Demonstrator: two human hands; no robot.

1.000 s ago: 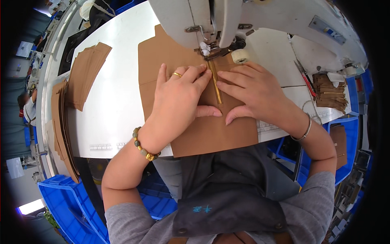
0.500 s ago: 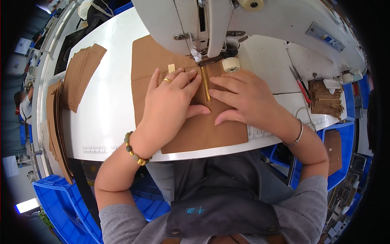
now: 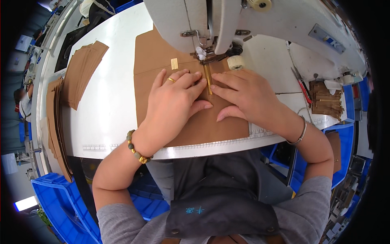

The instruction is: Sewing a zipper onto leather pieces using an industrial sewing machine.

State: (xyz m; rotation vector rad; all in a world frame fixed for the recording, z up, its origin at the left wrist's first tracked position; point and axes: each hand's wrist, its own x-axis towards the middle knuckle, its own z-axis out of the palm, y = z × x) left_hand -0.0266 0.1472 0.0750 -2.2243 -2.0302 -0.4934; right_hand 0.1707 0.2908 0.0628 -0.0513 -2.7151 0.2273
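A brown panel (image 3: 211, 130) lies beneath the sewing machine's presser foot (image 3: 204, 59). A narrow gold zipper (image 3: 209, 83) runs from the foot toward me, and a small pale gold tab (image 3: 174, 64) sits on the panel to its left. My left hand (image 3: 174, 101) rests on the panel left of the zipper, fingers slightly bent and thumb out. My right hand (image 3: 243, 97) lies spread right of it, fingertips beside the zipper and thumb on the panel. Both hands press on the material without gripping it.
Stacks of brown pieces (image 3: 83, 71) lie at the table's left (image 3: 101, 122). Red-handled scissors (image 3: 302, 85) and brown zippered strips (image 3: 325, 97) lie right. Blue bins stand below (image 3: 53, 203) and right (image 3: 341, 132). The machine head (image 3: 189, 16) overhangs the work. Another person (image 3: 25, 103) sits far left.
The panel has moved forward under the presser foot, away from me, with both hands on it; less zipper shows before the foot. The pale tab has come out from near my left fingers.
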